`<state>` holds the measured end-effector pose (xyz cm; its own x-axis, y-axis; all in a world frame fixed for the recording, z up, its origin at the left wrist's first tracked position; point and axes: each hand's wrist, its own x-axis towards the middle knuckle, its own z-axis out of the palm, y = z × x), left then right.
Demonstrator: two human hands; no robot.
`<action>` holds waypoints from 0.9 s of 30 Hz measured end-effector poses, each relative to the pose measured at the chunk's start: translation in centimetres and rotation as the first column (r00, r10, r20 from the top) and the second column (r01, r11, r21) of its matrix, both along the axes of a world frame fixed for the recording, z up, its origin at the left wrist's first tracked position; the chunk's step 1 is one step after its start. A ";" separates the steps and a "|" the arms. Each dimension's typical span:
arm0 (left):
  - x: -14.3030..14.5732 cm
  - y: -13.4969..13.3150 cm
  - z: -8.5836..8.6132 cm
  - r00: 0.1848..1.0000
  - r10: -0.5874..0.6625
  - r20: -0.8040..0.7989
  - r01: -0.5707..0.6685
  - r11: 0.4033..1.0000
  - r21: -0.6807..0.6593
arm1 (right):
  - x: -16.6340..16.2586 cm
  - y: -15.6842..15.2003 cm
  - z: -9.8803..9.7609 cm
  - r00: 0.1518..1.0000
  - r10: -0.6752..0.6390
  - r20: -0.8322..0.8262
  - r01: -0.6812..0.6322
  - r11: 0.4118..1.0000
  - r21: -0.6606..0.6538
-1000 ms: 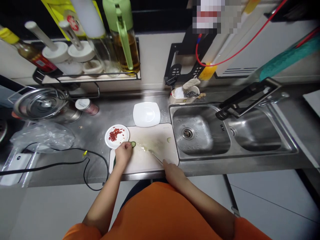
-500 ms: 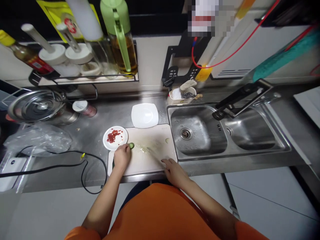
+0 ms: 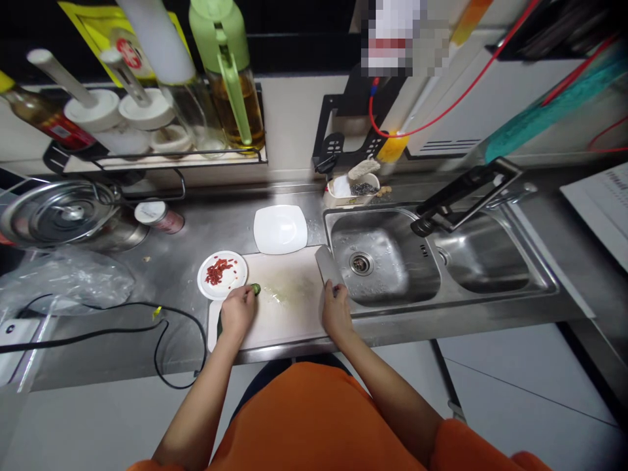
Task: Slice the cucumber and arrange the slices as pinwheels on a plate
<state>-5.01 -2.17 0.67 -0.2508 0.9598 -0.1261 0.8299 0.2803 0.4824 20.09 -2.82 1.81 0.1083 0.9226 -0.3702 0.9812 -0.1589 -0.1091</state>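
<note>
My left hand (image 3: 238,313) is closed around a cucumber (image 3: 256,288). Its green cut end pokes out past my fingers, and a dark strip shows by the wrist side. Beneath lies a white cutting board (image 3: 289,327), with a wet, pale smear on its middle. In my right hand (image 3: 337,310) is a kitchen knife (image 3: 328,264), its broad blade pointing away from me over the board's right edge, beside the sink. The handle is hidden in my fingers. A small white plate (image 3: 201,277) of chopped red pieces (image 3: 216,271) touches the board's upper left corner.
Behind the board stands a white square dish (image 3: 280,229). To the right is a steel double sink (image 3: 444,288) with a black faucet (image 3: 441,199). On the left are a lidded pot (image 3: 63,212), a plastic bag (image 3: 63,281) and a black cable (image 3: 201,333).
My right hand has moved forward and turned the knife from the board's middle to its right edge. The pale green slice there no longer shows. My left hand keeps hold of the cucumber.
</note>
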 end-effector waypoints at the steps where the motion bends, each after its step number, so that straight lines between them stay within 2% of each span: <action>1: 0.0 0.1 0.0 1.000 -0.002 0.001 0.002 1.000 0.002 | -0.2 0.1 -0.1 1.000 0.011 0.012 -0.011 1.000 0.000; 7: 0.2 0.7 0.0 1.000 -0.008 -0.009 0.008 1.000 -0.003 | -0.8 0.5 0.2 0.989 0.098 0.107 -0.095 0.995 -0.034; 11: 0.3 1.6 0.1 1.000 -0.011 0.023 0.011 1.000 0.013 | -1.1 0.9 0.5 0.983 0.143 0.111 -0.137 0.989 -0.062; 20: 0.5 6.0 0.8 0.997 0.001 0.077 -0.002 1.000 0.010 | -1.3 1.0 0.9 0.980 0.147 0.132 -0.136 0.987 -0.084; 23: 0.7 8.6 0.7 0.997 0.057 0.053 -0.056 0.998 -0.025 | -1.1 2.8 1.6 0.984 0.135 0.112 -0.128 0.989 -0.070; 27: 1.3 12.3 0.5 0.993 0.118 0.010 -0.116 0.985 -0.128 | -1.4 8.7 2.0 0.993 0.110 -0.033 -0.111 0.993 -0.029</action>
